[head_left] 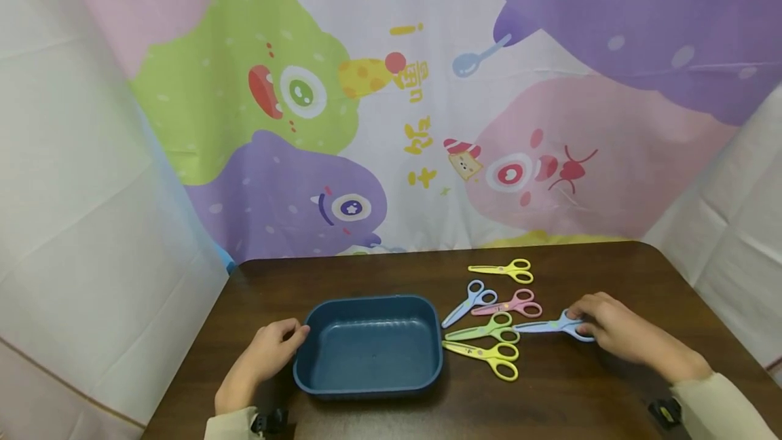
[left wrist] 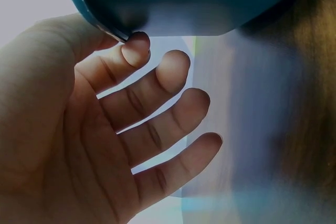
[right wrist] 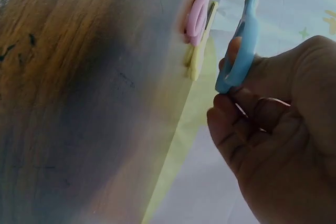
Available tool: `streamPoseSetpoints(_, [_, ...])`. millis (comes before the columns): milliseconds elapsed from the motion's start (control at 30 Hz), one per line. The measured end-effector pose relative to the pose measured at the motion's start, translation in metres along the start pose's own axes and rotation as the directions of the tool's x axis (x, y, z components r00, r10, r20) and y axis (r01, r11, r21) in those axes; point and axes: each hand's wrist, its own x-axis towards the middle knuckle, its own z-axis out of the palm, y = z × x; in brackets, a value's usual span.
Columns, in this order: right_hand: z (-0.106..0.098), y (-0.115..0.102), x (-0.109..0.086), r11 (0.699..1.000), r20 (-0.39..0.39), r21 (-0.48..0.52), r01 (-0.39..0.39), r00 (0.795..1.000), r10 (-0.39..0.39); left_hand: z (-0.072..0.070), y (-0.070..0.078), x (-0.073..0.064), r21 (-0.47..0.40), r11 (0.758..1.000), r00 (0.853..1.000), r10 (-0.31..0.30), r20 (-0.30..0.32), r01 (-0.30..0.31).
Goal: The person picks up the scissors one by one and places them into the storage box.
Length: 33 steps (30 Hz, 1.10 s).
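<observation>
In the head view my left hand (head_left: 269, 352) is at the left rim of a dark blue plastic tray (head_left: 373, 391). The left wrist view has thumb and forefinger at the edge of this tray (left wrist: 184, 3), pinching it, while the other fingers are spread loosely. On the right, my right hand (head_left: 623, 331) pinches light blue scissors (head_left: 546, 326) by the handle loops. Seen from the right wrist, those scissors (right wrist: 245, 51) look raised off the table, blades pointing away from the fingers. Yellow-green scissors (head_left: 485, 330) lie just left of their tips.
Around the tray's right side lie yellow scissors (head_left: 482, 352), blue scissors (head_left: 469, 303) and pink scissors (head_left: 510, 305), some overlapping. Another yellow pair (head_left: 504, 269) lies farther back. Behind the brown wooden table (head_left: 550, 399) hangs a cartoon-printed cloth (head_left: 415, 209).
</observation>
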Motion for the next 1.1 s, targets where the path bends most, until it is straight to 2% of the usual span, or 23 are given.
streamPoseSetpoints(167, [-0.001,-0.002,0.006,1.0,-0.018,-0.011,0.02,1.0,-0.02,0.001,-0.001,0.0,0.008,1.0,1.0,-0.005,-0.002,0.005])
streamPoseSetpoints(367, [-0.002,-0.006,0.013,1.0,0.026,0.004,-0.018,0.999,0.018,0.0,0.0,0.0,0.006,1.0,1.0,-0.005,-0.001,0.005])
streamPoseSetpoints(533, [-0.003,-0.011,0.018,1.0,0.037,0.025,-0.016,0.999,0.015,0.0,-0.001,0.0,-0.003,1.0,1.0,-0.008,-0.001,0.008])
streamPoseSetpoints(1100, [0.006,-0.029,0.037,0.994,-0.063,0.106,0.024,0.998,-0.017,-0.001,0.002,-0.001,-0.014,1.0,1.0,-0.004,-0.003,0.004])
